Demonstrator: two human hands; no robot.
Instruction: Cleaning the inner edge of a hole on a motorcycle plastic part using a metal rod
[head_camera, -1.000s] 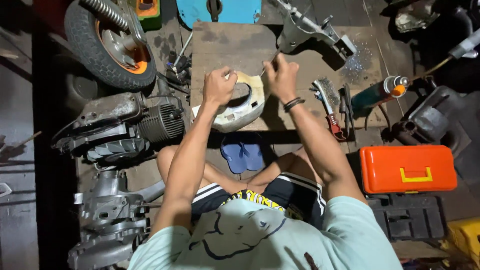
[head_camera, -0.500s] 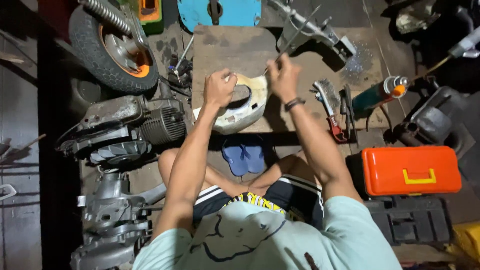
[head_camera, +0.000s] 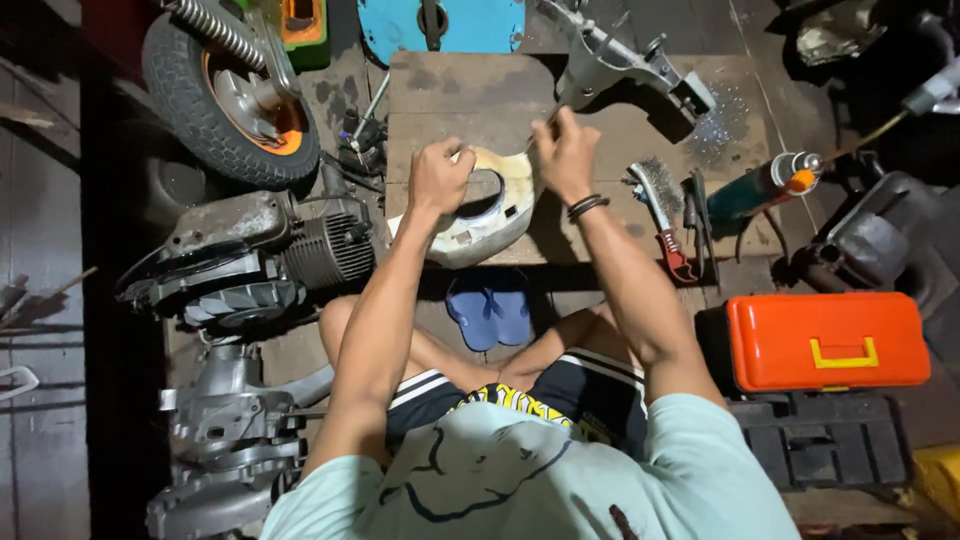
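Cream-white plastic cover (head_camera: 487, 215) lies on the low wooden table (head_camera: 450, 90), pinned by the left hand (head_camera: 440, 175) at its rim; it looks light, stiff, scuffed. Just beside, the right hand (head_camera: 563, 150) pinches a thin tool (head_camera: 545, 118); a wire brush (head_camera: 655, 190) lies farther right.

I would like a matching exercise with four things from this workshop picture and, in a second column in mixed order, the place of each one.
Things:
1. cream-coloured cover
2. orange toolbox
3. tyre with orange rim
4. blue sandals

Places:
A. on the floor beside the person's right arm
B. top left of the view, beside the engine
C. under the left hand, on the wooden board
D. just in front of the person's crossed legs

Pairs: 1-C, 2-A, 3-B, 4-D
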